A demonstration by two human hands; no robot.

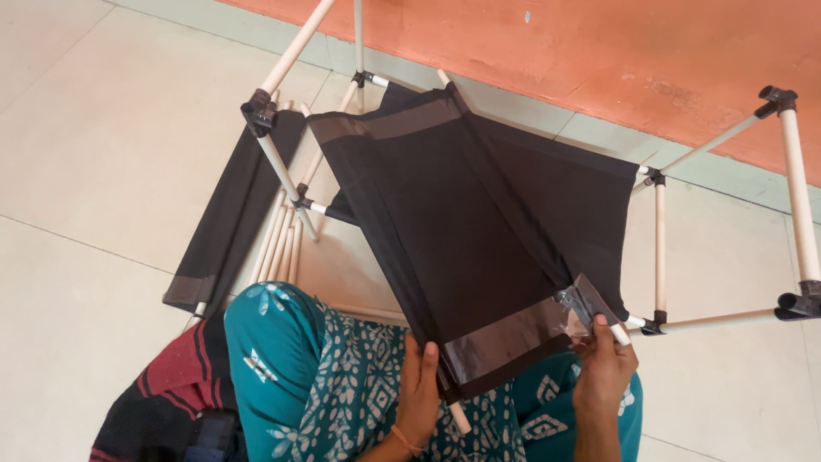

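A dark brown fabric shelf panel (466, 231) lies stretched across a frame of cream rods (659, 248) joined by black plastic connectors (259, 111). My left hand (419, 389) grips the panel's near hem, where a cream rod sticks out below. My right hand (604, 368) holds the panel's near right corner and the end of a rod (617, 334) passing through its grey sleeve. My lap in teal patterned cloth (316, 376) is under the panel's near edge.
A second dark fabric panel (231, 222) and a bundle of loose cream rods (280, 244) lie on the tiled floor at left. An orange wall (599, 43) runs along the far side. A red-and-black striped cloth (162, 402) lies at lower left.
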